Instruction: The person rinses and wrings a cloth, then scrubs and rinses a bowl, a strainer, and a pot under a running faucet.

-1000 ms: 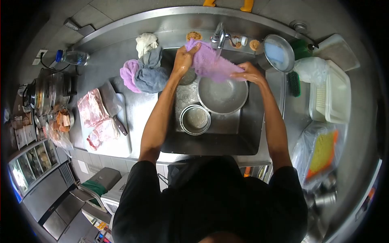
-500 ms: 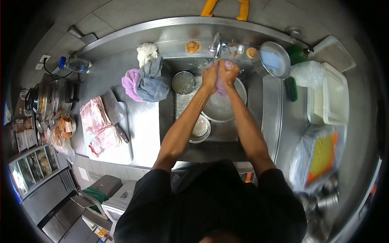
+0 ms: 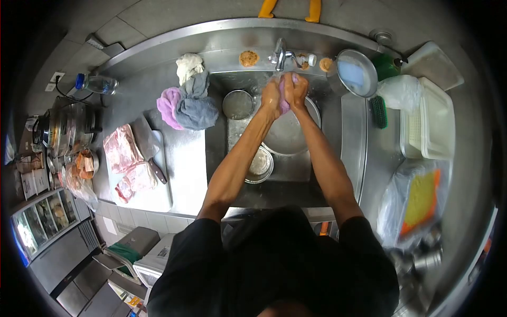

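Just below the faucet [image 3: 280, 55], my left hand [image 3: 271, 97] and my right hand [image 3: 297, 90] are both closed around a wet purple cloth [image 3: 285, 103]. Part of the cloth is hidden inside my fingers, and its lower end hangs over a large metal bowl [image 3: 288, 137]. That bowl stands in the steel sink [image 3: 288, 196]. To its left are a round metal pan [image 3: 238, 104] with liquid in it and a smaller metal bowl [image 3: 260, 165].
On the left counter lie bunched cloths [image 3: 196, 111], a white cutting board [image 3: 158, 198] with raw meat [image 3: 138, 178], and a cleaver [image 3: 157, 171]. Right of the sink are a metal bowl with a blue sponge [image 3: 350, 74], a green brush [image 3: 379, 112] and a white plastic bin [image 3: 438, 132].
The splashing water around my hands has lessened. Both hands still grip the purple cloth, with the fingers drawn more tightly round it. The whole view has shifted slightly.
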{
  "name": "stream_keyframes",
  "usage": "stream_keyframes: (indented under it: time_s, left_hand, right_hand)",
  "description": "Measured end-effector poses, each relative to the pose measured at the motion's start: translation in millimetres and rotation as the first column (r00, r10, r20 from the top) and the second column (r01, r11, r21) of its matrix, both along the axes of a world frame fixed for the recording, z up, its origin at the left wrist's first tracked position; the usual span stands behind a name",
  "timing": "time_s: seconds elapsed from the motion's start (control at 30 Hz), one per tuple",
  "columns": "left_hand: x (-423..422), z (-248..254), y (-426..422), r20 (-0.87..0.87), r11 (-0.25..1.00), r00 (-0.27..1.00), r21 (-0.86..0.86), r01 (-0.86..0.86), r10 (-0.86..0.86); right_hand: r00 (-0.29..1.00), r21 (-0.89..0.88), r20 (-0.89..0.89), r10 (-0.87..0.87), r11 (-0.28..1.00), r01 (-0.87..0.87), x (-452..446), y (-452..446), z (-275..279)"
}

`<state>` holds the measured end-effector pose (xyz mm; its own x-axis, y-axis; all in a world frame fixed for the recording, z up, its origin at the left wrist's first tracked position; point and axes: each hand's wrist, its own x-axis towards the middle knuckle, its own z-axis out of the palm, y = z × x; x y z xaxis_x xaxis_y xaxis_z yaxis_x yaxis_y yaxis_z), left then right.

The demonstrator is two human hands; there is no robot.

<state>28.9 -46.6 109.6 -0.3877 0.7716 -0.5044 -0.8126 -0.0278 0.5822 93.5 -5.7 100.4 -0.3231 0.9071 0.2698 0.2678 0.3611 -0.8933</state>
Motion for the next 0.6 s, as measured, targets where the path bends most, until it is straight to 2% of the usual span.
stream_keyframes:
  time_s: [0.03,0.07,0.1,0.13,0.17,0.2,0.23,0.3,0.33,0.37,0.4,0.47,0.5,0.57,0.6]
  left_hand:
    - [-12,-5,-4,-0.732,0.995,0.676,-0.093,0.018,-0.081]
    - [-24,-8,0,-0.983,0.986,-0.088,-0.158,-0.047,-0.162]
    - [-42,-74,25,-0.842,0.972,0.526,-0.206,-0.109,-0.12]
    - [-43,-70,17,-0.838,0.97,0.531,-0.216,-0.115,-0.124]
    - [-45,-52,9,-0.515,0.987,0.844,-0.136,0.09,-0.148]
    - [-47,-30,8,-0.097,0.97,0.967,0.038,0.239,-0.234]
    - [-39,-11,3,0.103,0.929,0.934,0.188,0.32,-0.342]
    - [-38,24,-7,0.147,0.93,0.926,0.175,0.323,-0.349]
    - [-44,31,-12,0.186,0.932,0.917,0.161,0.325,-0.352]
    - [-54,32,-13,0.208,0.931,0.921,0.236,0.28,-0.33]
    - [-64,35,-20,0.206,0.931,0.922,0.239,0.278,-0.328]
    - [-81,44,-28,0.216,0.965,0.954,0.205,0.166,-0.21]
    - [-79,31,-24,0.171,0.971,0.971,0.196,0.133,-0.168]
    - [-65,-7,-6,0.194,0.967,0.967,0.224,0.119,-0.164]
    - [-64,-38,3,0.212,0.962,0.964,0.252,0.106,-0.162]
  right_hand:
    - [0.998,0.04,0.064,-0.015,0.999,0.012,-5,-6,1]
    - [0.992,0.091,0.12,-0.029,0.996,0.018,-14,-9,3]
    - [0.97,0.273,-0.216,0.109,0.961,-0.047,-19,-28,15]
    - [0.97,0.265,-0.213,0.114,0.963,-0.055,-17,-28,11]
    - [0.971,0.298,-0.154,0.185,0.945,-0.133,-14,-21,5]
    - [0.964,0.337,-0.095,0.249,0.919,-0.204,-14,-8,2]
    - [0.979,0.218,-0.103,0.176,0.964,-0.15,-13,0,16]
    - [0.985,0.094,0.171,0.029,0.995,-0.046,-10,41,7]
    - [0.979,0.147,0.2,-0.044,0.989,0.015,-7,55,9]
    - [0.967,0.199,0.225,-0.119,0.977,0.074,-3,64,9]
    - [0.968,0.202,0.223,-0.117,0.977,0.071,2,70,6]
    - [0.97,0.101,-0.182,-0.161,0.978,0.181,7,81,0]
    - [0.973,-0.266,-0.143,-0.18,0.954,0.138,6,62,16]
    - [0.95,-0.185,0.256,-0.179,0.955,0.23,-12,19,28]
    - [0.98,-0.019,0.058,-0.189,0.982,0.19,-39,-13,24]
